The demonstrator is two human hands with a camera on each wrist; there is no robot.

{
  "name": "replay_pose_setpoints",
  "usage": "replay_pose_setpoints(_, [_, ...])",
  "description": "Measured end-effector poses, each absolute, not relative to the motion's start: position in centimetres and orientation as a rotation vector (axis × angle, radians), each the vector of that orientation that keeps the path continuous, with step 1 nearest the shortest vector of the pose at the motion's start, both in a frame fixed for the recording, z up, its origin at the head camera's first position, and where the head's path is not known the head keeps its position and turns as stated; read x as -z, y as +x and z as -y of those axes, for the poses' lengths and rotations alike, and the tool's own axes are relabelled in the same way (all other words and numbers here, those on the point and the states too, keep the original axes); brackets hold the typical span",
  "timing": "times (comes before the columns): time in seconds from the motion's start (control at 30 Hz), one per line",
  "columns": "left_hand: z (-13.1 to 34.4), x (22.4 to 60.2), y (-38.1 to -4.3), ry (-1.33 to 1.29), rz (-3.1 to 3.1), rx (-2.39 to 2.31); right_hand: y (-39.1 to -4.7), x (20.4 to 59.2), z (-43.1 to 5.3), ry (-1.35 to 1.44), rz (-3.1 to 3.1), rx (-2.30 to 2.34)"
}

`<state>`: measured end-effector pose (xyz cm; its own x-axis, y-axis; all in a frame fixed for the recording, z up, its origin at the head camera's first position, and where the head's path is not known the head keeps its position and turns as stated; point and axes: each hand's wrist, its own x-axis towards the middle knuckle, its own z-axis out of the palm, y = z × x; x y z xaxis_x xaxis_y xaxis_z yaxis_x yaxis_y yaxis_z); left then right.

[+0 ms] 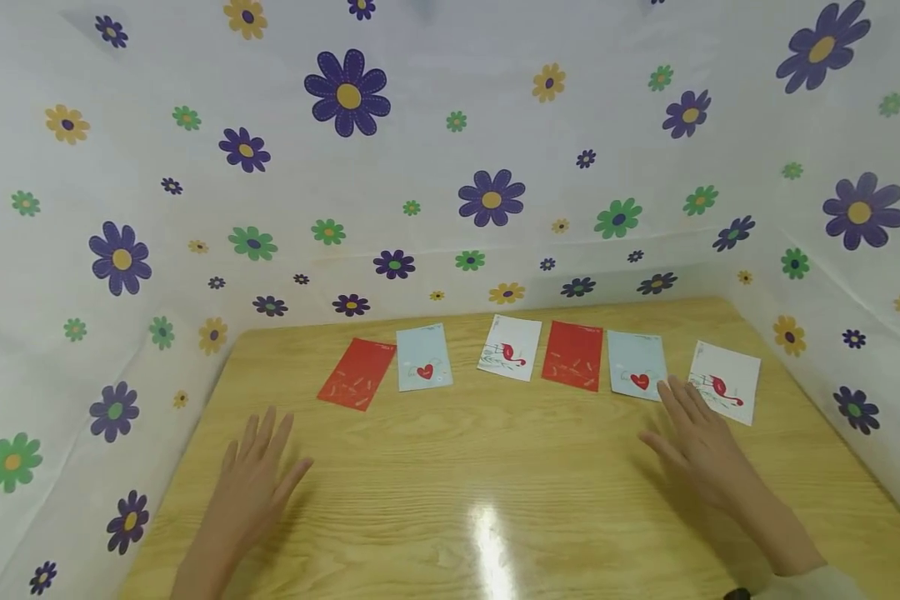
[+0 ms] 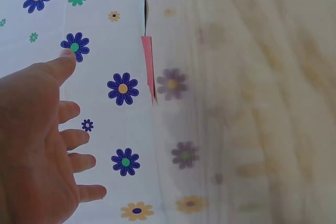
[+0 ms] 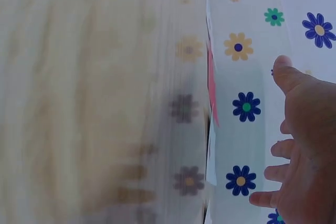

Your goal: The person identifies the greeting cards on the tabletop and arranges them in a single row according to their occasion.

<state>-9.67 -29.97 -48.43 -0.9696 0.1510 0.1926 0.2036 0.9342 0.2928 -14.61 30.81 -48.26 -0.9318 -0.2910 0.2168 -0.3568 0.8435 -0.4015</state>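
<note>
- Wooden table [image 1: 435, 475]: six cards in a row, far side, beyond both hands.
- Left hand [image 1: 253, 471]: fingers straight, holding nothing; left red card [image 1: 356, 373] nearest, farther and rightward.
- Right hand [image 1: 697, 442]: fingers extended, nothing held; fingertips at right blue card [image 1: 636, 362] and right flamingo card [image 1: 727, 379], contact unclear.
- Left blue card [image 1: 423, 354], left flamingo card [image 1: 510, 347], right red card [image 1: 572, 357]: between.

White flower-print sheeting [image 1: 420, 158], perhaps cloth, behind and beside wood-grain table [image 1: 420, 475]; glare [image 1: 492, 546] on top.
</note>
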Motion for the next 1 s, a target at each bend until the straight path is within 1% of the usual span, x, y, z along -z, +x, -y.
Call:
replay_pose_setpoints(0.2, [28.7, 48.0, -11.0, -0.271, 2.932, 0.536, -15.6, 47.6, -28.4, 0.51, 2.887, -0.797])
replay_pose_setpoints(0.6, [26.4, 47.6, -13.6, -0.296, 2.886, 0.579, -17.7, 47.4, -22.5, 0.556, 2.876, -0.841])
replay_pose_setpoints(0.77, [26.1, 47.2, -14.4, -0.306, 2.87, 0.582, -18.5, 47.6, -20.3, 0.585, 2.864, -0.866])
replay_pose_setpoints(1.0, [26.2, 47.3, -15.7, -0.301, 2.887, 0.603, -19.5, 46.9, -17.0, 0.558, 2.869, -0.873])
